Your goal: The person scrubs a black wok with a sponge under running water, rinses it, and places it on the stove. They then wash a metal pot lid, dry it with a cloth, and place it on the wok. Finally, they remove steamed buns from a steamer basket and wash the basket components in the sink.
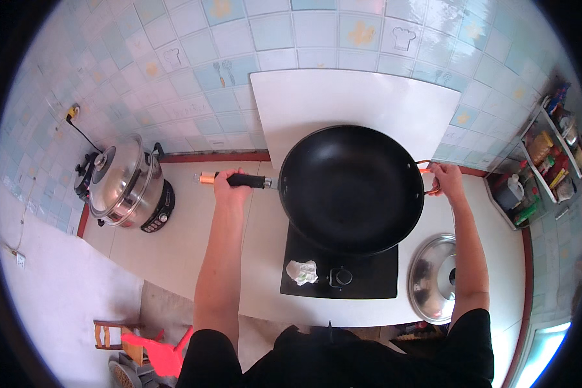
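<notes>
A large black wok (pixel 351 189) with a bare inside is held over a black cooktop (pixel 368 279) and covers its back part. My left hand (pixel 232 186) is closed round the long black-and-copper handle (pixel 246 181). On the other side, my right hand (pixel 445 180) grips the small copper-coloured loop handle (pixel 423 166). Whether the wok's base touches the cooktop cannot be told from above. A crumpled white cloth or tissue (pixel 302 272) lies on the cooktop's front left, beside a round control knob (pixel 343 277).
A steel pot lid (pixel 429 286) lies right of the cooktop, partly behind my forearm. At the left stands a steel steamer pot (pixel 126 186) on a black electric base. A white board (pixel 354 99) leans on the tiled wall. A corner rack (pixel 545 150) holds bottles and packets.
</notes>
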Action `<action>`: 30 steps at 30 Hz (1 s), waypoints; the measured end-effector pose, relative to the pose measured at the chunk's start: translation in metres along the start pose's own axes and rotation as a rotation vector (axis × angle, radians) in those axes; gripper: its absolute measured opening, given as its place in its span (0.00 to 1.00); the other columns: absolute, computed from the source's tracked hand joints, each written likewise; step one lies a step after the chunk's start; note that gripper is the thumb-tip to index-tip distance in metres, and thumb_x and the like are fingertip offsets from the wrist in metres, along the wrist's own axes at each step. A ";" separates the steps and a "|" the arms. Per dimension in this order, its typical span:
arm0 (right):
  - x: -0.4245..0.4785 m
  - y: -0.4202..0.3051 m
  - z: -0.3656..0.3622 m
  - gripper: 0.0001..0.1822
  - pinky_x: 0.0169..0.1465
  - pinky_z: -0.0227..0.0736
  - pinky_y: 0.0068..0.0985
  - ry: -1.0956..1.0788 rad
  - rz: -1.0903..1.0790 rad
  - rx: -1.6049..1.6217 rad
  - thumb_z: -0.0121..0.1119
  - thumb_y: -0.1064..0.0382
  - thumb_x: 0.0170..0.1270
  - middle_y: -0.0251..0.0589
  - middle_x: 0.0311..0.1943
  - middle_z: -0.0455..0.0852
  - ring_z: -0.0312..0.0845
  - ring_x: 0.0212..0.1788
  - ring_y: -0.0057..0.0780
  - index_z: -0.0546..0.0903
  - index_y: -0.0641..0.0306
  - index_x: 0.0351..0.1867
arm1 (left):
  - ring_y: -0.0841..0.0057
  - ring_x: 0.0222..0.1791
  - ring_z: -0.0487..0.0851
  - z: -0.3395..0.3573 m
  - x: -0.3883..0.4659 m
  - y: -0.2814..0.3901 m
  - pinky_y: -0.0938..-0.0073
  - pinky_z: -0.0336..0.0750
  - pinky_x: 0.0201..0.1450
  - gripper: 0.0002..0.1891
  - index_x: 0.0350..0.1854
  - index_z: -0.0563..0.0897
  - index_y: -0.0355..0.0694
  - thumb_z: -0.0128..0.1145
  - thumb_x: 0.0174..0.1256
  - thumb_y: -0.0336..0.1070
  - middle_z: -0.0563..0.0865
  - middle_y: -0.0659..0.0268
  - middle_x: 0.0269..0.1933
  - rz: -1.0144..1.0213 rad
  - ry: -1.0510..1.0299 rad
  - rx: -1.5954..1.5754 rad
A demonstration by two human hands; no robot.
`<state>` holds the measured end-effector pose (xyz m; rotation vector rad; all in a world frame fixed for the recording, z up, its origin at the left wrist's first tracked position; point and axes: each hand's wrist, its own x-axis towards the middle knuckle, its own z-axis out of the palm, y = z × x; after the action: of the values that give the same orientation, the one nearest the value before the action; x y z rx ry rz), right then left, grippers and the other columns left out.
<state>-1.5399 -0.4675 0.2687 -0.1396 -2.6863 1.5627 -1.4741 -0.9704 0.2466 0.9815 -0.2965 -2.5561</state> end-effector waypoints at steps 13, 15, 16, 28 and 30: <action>-0.012 0.004 0.014 0.13 0.14 0.66 0.17 0.084 -0.027 -0.002 0.53 0.59 0.64 0.32 0.13 0.71 0.71 0.12 0.20 0.77 0.70 0.31 | 0.67 0.31 0.74 -0.002 0.019 0.002 0.59 0.72 0.45 0.05 0.32 0.70 0.34 0.48 0.53 0.21 0.75 0.59 0.30 -0.029 -0.071 -0.032; -0.010 0.007 0.015 0.13 0.14 0.66 0.17 0.075 -0.029 -0.077 0.52 0.59 0.64 0.33 0.15 0.72 0.73 0.12 0.21 0.77 0.69 0.34 | 0.66 0.34 0.76 -0.002 0.009 0.005 0.60 0.72 0.47 0.05 0.33 0.71 0.34 0.49 0.55 0.22 0.76 0.59 0.33 -0.029 -0.048 -0.008; -0.010 0.010 0.014 0.13 0.14 0.66 0.17 0.087 -0.035 -0.079 0.52 0.59 0.64 0.33 0.15 0.72 0.73 0.12 0.21 0.77 0.69 0.34 | 0.66 0.36 0.77 -0.002 0.005 0.005 0.60 0.72 0.48 0.05 0.34 0.71 0.34 0.50 0.55 0.23 0.76 0.58 0.34 -0.037 -0.042 0.008; -0.190 0.053 0.023 0.21 0.25 0.78 0.28 0.323 0.324 0.091 0.51 0.58 0.65 0.45 0.43 0.77 0.82 0.30 0.35 0.69 0.66 0.55 | 0.66 0.65 0.63 -0.124 -0.023 0.014 0.63 0.56 0.67 0.23 0.60 0.68 0.40 0.52 0.61 0.35 0.68 0.58 0.63 -0.322 -0.542 0.850; -0.234 0.076 0.025 0.19 0.26 0.79 0.29 0.340 0.417 0.093 0.51 0.59 0.64 0.44 0.42 0.78 0.82 0.30 0.36 0.71 0.66 0.53 | 0.70 0.63 0.66 -0.148 -0.038 0.010 0.65 0.58 0.65 0.22 0.59 0.70 0.42 0.52 0.59 0.33 0.70 0.61 0.61 -0.337 -0.619 1.011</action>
<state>-1.3042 -0.4735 0.1947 -0.9231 -2.4135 1.5720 -1.3455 -0.9719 0.1637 0.4603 -1.8527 -2.9457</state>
